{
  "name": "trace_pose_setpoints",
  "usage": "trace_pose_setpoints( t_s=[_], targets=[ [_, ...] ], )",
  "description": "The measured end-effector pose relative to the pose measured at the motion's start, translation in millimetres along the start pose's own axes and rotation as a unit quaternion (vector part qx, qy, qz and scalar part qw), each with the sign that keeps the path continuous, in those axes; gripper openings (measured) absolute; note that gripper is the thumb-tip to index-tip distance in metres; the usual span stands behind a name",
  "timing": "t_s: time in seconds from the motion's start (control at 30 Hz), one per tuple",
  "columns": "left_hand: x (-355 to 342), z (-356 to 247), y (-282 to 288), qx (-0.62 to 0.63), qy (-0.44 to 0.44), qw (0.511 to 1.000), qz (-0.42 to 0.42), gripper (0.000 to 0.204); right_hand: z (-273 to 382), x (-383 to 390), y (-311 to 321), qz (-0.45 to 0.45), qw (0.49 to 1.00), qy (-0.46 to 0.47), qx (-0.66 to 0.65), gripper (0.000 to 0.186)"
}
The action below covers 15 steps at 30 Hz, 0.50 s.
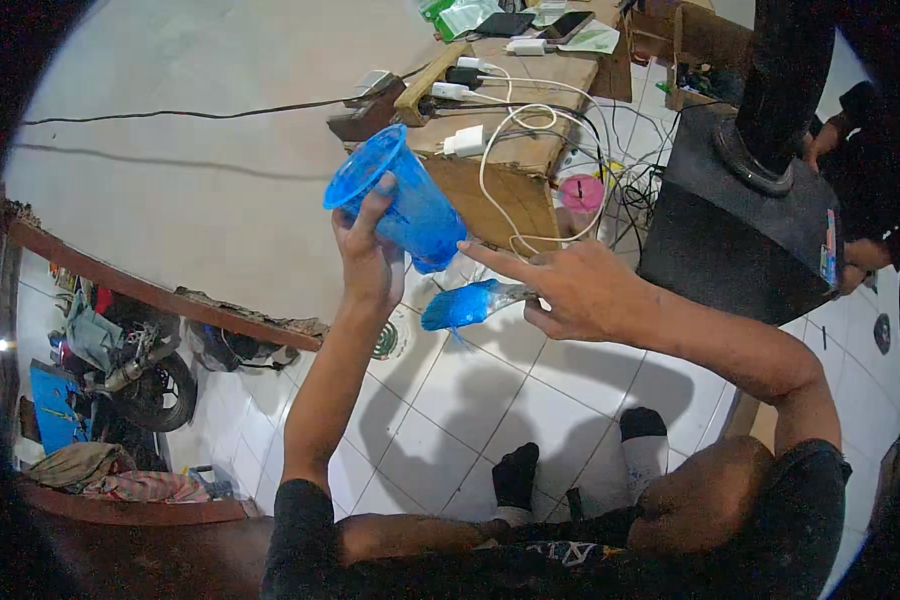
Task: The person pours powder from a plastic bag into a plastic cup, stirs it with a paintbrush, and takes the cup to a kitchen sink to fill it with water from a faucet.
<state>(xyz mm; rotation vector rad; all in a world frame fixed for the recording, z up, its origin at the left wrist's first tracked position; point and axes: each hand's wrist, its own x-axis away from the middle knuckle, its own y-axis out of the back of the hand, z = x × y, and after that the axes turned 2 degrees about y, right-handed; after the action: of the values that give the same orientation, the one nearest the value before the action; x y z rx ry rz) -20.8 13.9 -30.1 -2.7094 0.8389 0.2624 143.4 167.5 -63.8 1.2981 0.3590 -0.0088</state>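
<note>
The left hand [368, 258] holds a translucent blue plastic cup [398, 198] raised above the white tiled floor [450, 420], fingers wrapped around its lower body and the index finger reaching up along its side toward the rim; the cup is tilted, its open mouth turned up and to the left. Just below and to the right, the right hand [580, 292] is closed on a small brush [465, 305] whose end is coated in blue, the index finger stretched out toward the base of the cup while the other fingers pinch the handle. The brush sits close under the cup but the two look apart. Behind the hands stands a wooden counter [530, 150] carrying white chargers [467, 141], looping white cables [530, 118], phones [568, 24] and green packets [450, 15]. A pink round container [582, 192] lies beneath its edge. To the right is a black boxy speaker [740, 215], with another person's hand [820, 140] near its top. Two feet in black-and-white socks [515, 478] rest on the tiles below, and a motorbike [140, 370] is parked at the left.
</note>
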Motion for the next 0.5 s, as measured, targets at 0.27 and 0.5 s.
trace_pose_setpoints(
  t_s=[0.27, 0.5],
  targets=[
    [0.2, -2.9, 0.2, 0.011, -0.008, 1.0, 0.008, 0.04, 0.4, -2.2, -0.5, 0.001, 1.0, 0.009, -0.022, 0.09],
    [1.3, 0.6, -0.7, 0.017, -0.004, 1.0, 0.012, 0.038, -1.1, 0.4, 1.0, -0.008, 1.0, 0.009, -0.001, 0.09]
  ],
)
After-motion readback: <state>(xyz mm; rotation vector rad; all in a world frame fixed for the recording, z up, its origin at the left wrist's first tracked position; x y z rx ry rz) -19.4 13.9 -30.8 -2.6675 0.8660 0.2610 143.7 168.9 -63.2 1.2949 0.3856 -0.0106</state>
